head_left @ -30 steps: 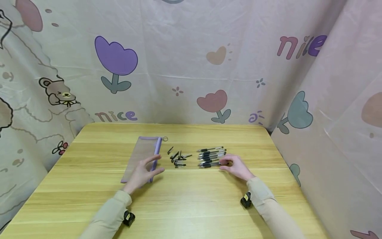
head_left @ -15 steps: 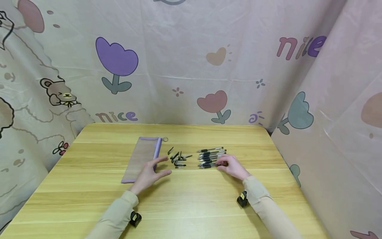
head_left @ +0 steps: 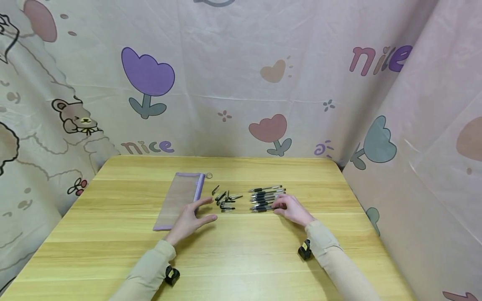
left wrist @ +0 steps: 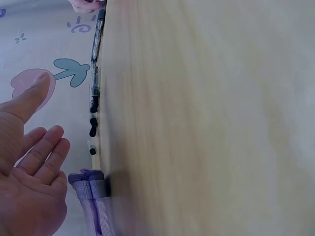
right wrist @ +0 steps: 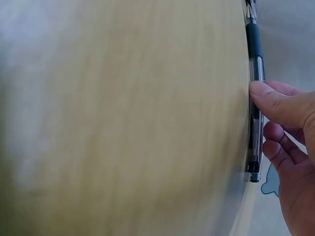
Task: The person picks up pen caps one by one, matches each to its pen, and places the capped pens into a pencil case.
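Wearing beige sleeves (head_left: pixel 147 267), a person holds both hands out over the wooden tabletop (head_left: pixel 233 259). The left hand (head_left: pixel 188 219) has its thumb and fingers spread apart, covering the near right part of a purple-edged mesh pouch (head_left: pixel 176 200). The right hand (head_left: pixel 293 210) has its fingers pinched on the rear half of the nearest pen (right wrist: pixel 255 132), which lies flat. Other pens (head_left: pixel 268 195) sit close beyond it; loose caps (head_left: pixel 227 201) lie between pens and pouch. Behind stands a printed curtain (head_left: pixel 211 62).

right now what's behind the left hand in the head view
Behind the left hand, the pouch and table show around its edges; the pouch's near right corner is covered.
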A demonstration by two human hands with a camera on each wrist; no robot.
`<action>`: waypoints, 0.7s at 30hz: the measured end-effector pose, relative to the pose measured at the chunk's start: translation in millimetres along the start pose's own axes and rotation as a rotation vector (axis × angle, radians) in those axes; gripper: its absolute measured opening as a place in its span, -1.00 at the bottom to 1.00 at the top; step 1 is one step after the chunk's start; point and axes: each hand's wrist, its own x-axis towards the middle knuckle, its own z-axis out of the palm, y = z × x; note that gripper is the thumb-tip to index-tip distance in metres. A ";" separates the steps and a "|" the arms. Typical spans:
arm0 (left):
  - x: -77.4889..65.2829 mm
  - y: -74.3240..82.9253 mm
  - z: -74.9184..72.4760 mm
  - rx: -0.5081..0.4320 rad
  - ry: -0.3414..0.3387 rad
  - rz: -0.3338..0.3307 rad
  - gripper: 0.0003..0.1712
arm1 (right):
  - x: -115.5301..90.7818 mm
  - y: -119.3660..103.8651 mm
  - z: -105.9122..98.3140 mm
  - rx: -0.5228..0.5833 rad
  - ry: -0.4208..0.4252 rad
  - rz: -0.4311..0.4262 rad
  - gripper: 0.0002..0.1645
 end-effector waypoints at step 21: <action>2.5 -3.5 4.5 0.014 -0.033 -0.024 -0.14 | -0.3 2.2 -2.4 -0.130 -0.038 -0.038 -0.81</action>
